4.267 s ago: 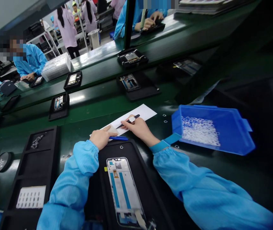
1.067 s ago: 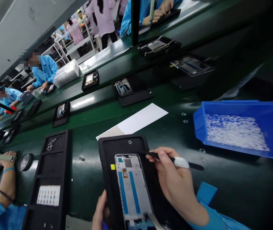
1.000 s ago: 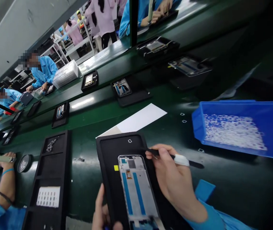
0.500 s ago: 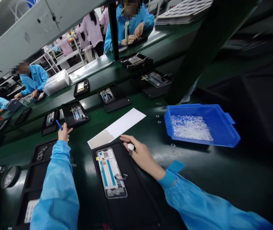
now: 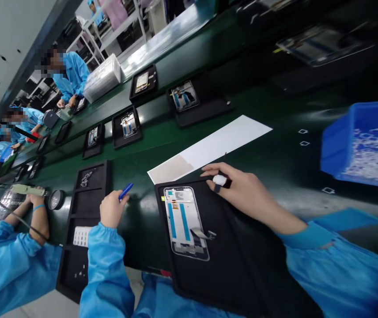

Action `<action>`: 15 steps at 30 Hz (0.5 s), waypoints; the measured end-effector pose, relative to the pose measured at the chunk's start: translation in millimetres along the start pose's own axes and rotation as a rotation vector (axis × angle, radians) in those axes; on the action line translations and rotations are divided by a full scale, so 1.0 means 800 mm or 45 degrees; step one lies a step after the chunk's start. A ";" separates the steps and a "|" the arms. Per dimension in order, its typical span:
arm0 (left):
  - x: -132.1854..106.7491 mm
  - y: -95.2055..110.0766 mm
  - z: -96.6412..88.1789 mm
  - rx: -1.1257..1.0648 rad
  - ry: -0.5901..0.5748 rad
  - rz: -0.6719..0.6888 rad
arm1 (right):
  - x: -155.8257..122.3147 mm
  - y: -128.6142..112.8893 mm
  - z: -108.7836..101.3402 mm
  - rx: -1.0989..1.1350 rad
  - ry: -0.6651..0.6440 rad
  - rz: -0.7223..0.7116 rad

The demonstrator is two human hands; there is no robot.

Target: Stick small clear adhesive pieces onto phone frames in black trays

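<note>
My left hand (image 5: 112, 209) is closed around a blue pen-like stick (image 5: 126, 191) whose end points up and right. It is over the green bench, right of a black compartment tray (image 5: 107, 176). My right hand (image 5: 242, 187) is at the upper edge of a black work tray (image 5: 222, 274), its fingers bent around a small dark piece (image 5: 217, 188); white material covers one fingertip. In that tray lies an opened phone frame (image 5: 187, 223) with two blue strips and a loose grey flex cable (image 5: 199, 234). A white paper strip (image 5: 222, 141) lies beyond it.
A blue bin (image 5: 336, 145) of small white rings stands at right, with a few loose rings (image 5: 328, 190) on the bench. More phone trays (image 5: 126, 128) line the far side. A co-worker's arm (image 5: 39, 216) is at left, beside a round dish (image 5: 56, 200).
My left hand has drawn back toward me from the far trays with the blue stick. My right hand stays by the tray's upper edge. The view has swung left.
</note>
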State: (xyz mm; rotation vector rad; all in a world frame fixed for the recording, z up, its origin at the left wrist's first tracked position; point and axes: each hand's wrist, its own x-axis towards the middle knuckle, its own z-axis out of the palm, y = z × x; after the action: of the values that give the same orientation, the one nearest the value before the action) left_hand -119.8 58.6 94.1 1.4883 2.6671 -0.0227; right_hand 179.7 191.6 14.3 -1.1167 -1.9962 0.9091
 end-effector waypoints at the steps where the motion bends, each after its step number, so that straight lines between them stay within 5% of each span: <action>1: -0.005 -0.003 0.006 0.079 -0.023 0.015 | -0.003 0.001 -0.005 -0.013 -0.029 0.003; 8: -0.009 -0.007 0.028 0.238 -0.051 0.124 | -0.011 0.002 -0.018 -0.178 -0.103 -0.073; 15: -0.009 -0.015 0.035 0.195 -0.028 0.172 | 0.034 -0.013 0.006 -0.349 -0.207 -0.198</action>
State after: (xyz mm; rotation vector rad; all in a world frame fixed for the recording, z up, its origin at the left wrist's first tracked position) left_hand -124.0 44.3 66.1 1.6987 2.5926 -0.2376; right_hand 160.8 210.4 25.9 -1.0407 -2.3601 0.6787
